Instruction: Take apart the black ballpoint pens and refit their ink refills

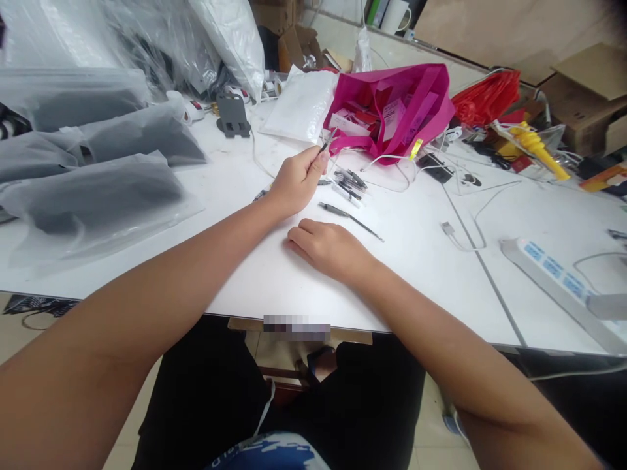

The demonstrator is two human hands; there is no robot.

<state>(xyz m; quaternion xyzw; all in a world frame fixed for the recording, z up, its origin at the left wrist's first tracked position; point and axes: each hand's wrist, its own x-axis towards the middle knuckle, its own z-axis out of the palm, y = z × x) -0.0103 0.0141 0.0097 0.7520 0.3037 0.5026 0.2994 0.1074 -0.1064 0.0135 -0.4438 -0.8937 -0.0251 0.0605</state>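
My left hand point(298, 181) is closed around a slim dark pen-like piece point(324, 146) with a thin silvery end, raised just above the white table point(259, 261). Closer to me, my right hand point(329, 247) rests palm down on the tabletop, its fingers curled under; what they hold, if anything, is hidden. Beyond its knuckles lies a slim pen-like piece point(343, 214) with a long thin dark rod. A small heap of dark and clear pen-like parts point(350, 185) lies to the right of my left hand. Another small dark piece point(259, 194) is partly covered by my left wrist.
Frosted bags point(98, 196) with dark contents fill the left side. At the back are a black phone stand point(232, 116), a white padded mailer point(298, 104) and a pink bag point(441, 108) of small boxes. A white power strip point(548, 267) and loose cables point(477, 235) lie right.
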